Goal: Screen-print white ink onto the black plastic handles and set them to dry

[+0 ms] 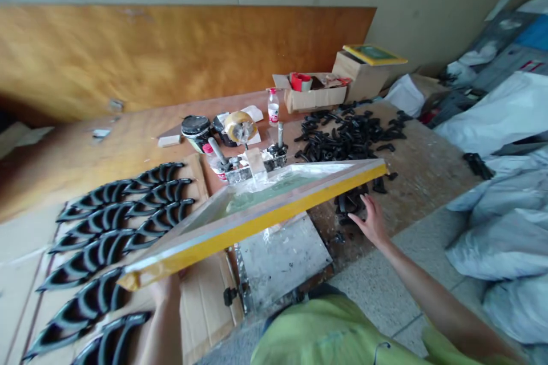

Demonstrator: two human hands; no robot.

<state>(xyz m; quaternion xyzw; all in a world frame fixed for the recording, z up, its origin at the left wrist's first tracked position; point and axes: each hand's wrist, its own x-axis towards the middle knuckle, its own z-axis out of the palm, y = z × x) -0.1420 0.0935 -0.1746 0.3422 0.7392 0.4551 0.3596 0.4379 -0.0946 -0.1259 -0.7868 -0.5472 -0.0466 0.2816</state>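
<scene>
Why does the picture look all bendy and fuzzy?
Head view: wide, stretched edges, perhaps from the lens; soft blur on the screen frame and right hand, perhaps from moving; pale glare on the wooden board.

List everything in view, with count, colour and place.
Large frame: one, yellow-edged, tilted above the plate
Flat plate: one, pale grey, below large frame
Clamp: one, metallic, behind large frame
Curved pieces: many, black, rows at left
Loose pieces: many, black, heaped at right
Bottles: two, red-capped, near clamp
Tub: one, dark, behind clamp
Tape roll: one, yellowish, beside tub
Boxes: two, brown, table's far right
Small frame: one, yellow-edged, atop taller box
Table: one, brown, under the work
Board: one, orange-brown, against wall
Sacks: several, whitish, far right
Left hand: one, at large frame's lower left
Right hand: one, beside loose pieces
</scene>
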